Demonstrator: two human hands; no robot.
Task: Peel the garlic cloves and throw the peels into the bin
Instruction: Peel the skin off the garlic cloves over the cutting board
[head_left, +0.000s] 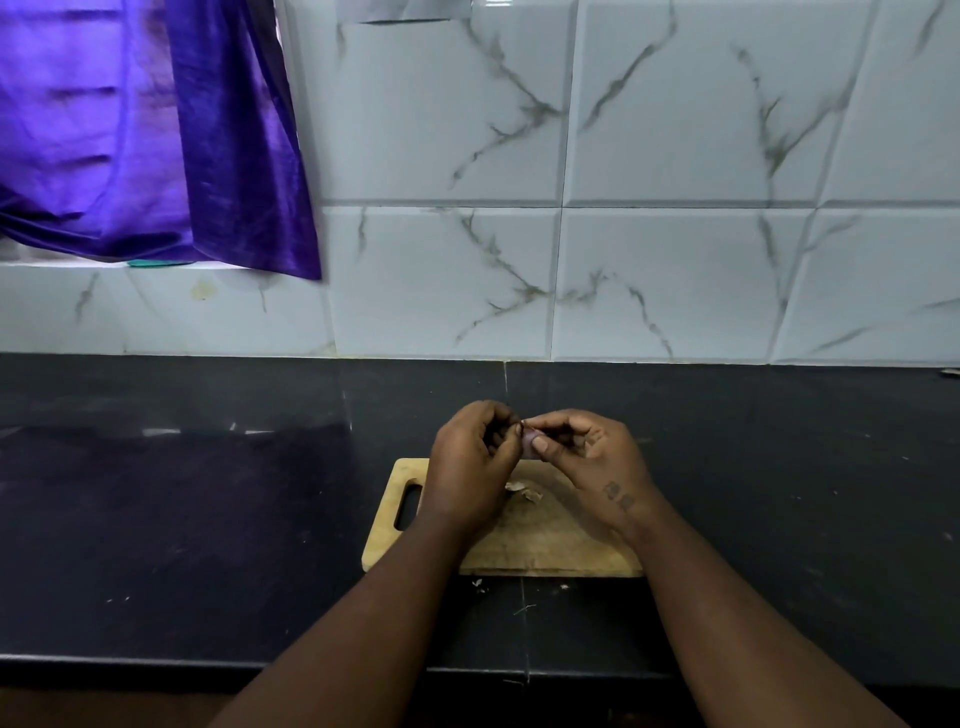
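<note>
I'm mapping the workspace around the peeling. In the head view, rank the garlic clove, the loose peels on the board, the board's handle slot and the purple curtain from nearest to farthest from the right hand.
1. Garlic clove: pinched in the right hand fingers, against the left hand.
2. Loose peels: on the cutting board, just below.
3. Handle slot: board's left end.
4. Purple curtain: far upper left.

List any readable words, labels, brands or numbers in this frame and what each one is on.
No text can be read.
Dark mark on the back of the right hand: too small and blurred to read.
Cutting board, counter and wall tiles: no printing visible.
</note>
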